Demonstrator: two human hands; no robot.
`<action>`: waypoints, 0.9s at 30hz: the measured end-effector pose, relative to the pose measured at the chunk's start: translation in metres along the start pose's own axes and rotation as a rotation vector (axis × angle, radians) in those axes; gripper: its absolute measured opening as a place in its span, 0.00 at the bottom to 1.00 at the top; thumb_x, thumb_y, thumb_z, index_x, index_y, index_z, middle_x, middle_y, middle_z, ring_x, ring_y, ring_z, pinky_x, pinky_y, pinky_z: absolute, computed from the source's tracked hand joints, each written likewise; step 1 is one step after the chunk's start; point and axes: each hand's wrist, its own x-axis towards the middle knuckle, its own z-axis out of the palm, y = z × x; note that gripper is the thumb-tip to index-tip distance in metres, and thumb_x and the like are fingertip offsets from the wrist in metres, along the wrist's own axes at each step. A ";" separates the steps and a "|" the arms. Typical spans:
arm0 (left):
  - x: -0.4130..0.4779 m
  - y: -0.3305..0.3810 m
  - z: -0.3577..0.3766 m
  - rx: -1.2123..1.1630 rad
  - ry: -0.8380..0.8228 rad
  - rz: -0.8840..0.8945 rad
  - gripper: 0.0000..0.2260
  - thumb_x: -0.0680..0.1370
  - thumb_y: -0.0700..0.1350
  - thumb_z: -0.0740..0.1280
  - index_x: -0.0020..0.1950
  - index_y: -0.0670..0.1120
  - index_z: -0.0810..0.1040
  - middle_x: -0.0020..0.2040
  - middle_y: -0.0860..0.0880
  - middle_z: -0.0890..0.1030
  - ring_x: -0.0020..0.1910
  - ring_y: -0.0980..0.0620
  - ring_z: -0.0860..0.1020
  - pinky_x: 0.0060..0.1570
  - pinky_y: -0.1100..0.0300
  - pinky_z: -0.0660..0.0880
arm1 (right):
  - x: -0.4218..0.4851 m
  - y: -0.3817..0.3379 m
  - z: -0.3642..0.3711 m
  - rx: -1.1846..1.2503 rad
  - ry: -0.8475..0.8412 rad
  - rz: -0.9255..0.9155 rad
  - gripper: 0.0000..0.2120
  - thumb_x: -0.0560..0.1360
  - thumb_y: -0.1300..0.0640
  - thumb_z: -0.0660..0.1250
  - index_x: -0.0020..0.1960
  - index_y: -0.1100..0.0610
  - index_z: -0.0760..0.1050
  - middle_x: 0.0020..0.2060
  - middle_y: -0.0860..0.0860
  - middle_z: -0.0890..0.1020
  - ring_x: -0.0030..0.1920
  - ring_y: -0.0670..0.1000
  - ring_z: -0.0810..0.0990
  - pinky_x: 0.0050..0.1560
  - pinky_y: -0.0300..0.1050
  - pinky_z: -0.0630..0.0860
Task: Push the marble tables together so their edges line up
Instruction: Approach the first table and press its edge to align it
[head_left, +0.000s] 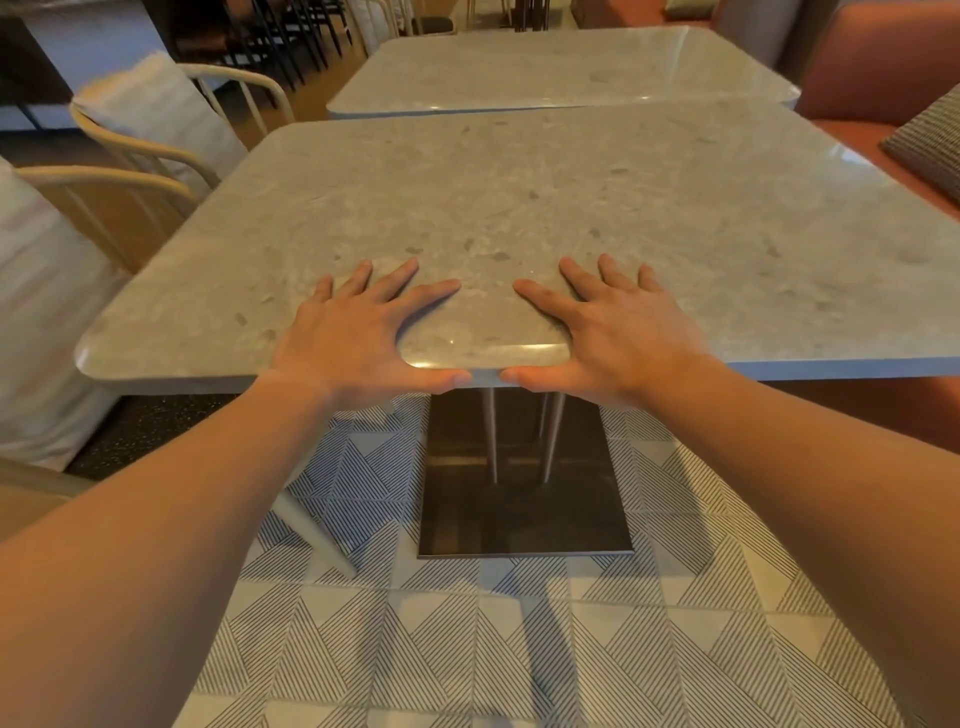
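A grey marble table (519, 208) with rounded corners stands right in front of me. My left hand (358, 332) and my right hand (613, 327) both grip its near edge, fingers spread flat on top and thumbs hooked under the rim. A second marble table (545, 67) of the same kind stands beyond it. The near table's far edge touches or overlaps the far table's near edge. The far table sits offset to the right: its left edge lies further right than the near table's left edge.
Cream metal chairs (156, 150) with white cushions stand along the left. An orange-red bench (883, 67) with a striped cushion (930, 140) runs along the right. The near table's dark metal base (524, 499) rests on patterned floor tiles.
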 end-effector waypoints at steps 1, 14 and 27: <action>0.002 -0.002 0.000 0.001 0.001 0.001 0.51 0.60 0.88 0.46 0.83 0.74 0.44 0.89 0.55 0.49 0.88 0.40 0.51 0.84 0.34 0.52 | 0.002 -0.001 0.000 -0.002 0.003 0.001 0.56 0.62 0.10 0.36 0.85 0.34 0.44 0.87 0.54 0.57 0.85 0.67 0.55 0.81 0.74 0.55; 0.016 -0.025 -0.001 -0.017 0.015 0.032 0.54 0.57 0.91 0.41 0.82 0.75 0.45 0.89 0.56 0.51 0.88 0.40 0.53 0.83 0.34 0.54 | 0.019 -0.014 -0.003 0.008 0.001 0.028 0.58 0.60 0.10 0.35 0.85 0.35 0.45 0.86 0.55 0.57 0.85 0.69 0.56 0.79 0.75 0.55; 0.023 -0.032 0.001 0.003 0.005 0.038 0.57 0.55 0.92 0.38 0.83 0.75 0.44 0.89 0.56 0.50 0.88 0.39 0.53 0.83 0.34 0.54 | 0.026 -0.016 -0.001 0.027 -0.013 0.029 0.60 0.58 0.10 0.32 0.85 0.35 0.44 0.87 0.54 0.57 0.85 0.69 0.55 0.79 0.76 0.54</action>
